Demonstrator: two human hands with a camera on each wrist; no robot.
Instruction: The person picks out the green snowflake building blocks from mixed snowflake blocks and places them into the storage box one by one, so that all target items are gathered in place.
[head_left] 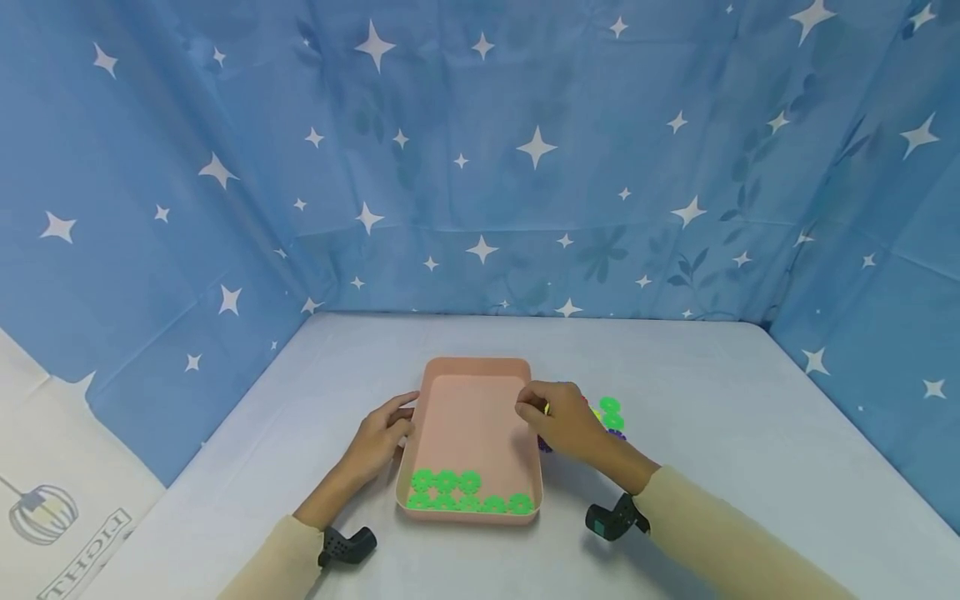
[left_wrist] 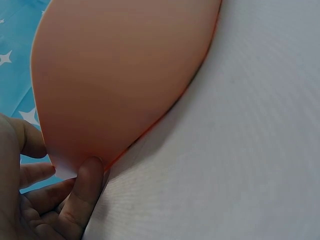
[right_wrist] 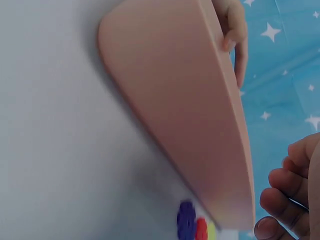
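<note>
A pink rectangular tray [head_left: 476, 417] lies on the white table. Several green flower-shaped plastic pieces [head_left: 469, 482] sit in rows along its near end. At the tray's left side, my left hand [head_left: 377, 440] rests its fingertips on the rim, with the thumb [left_wrist: 89, 177] touching the outer wall. My right hand [head_left: 562, 417] hovers by the right rim, its bent fingertips above the tray's inside. Those bent fingers [right_wrist: 276, 201] show no piece in the right wrist view; the thumb's underside is hidden there, so a small held piece cannot be ruled out.
Beyond my right hand, loose pieces lie on the table: green [head_left: 610, 406], dark blue [head_left: 617, 434], yellow and red, partly covered by the hand. The right wrist view shows a purple piece [right_wrist: 186, 220] beside the tray. A blue star-patterned curtain [head_left: 480, 167] hangs behind.
</note>
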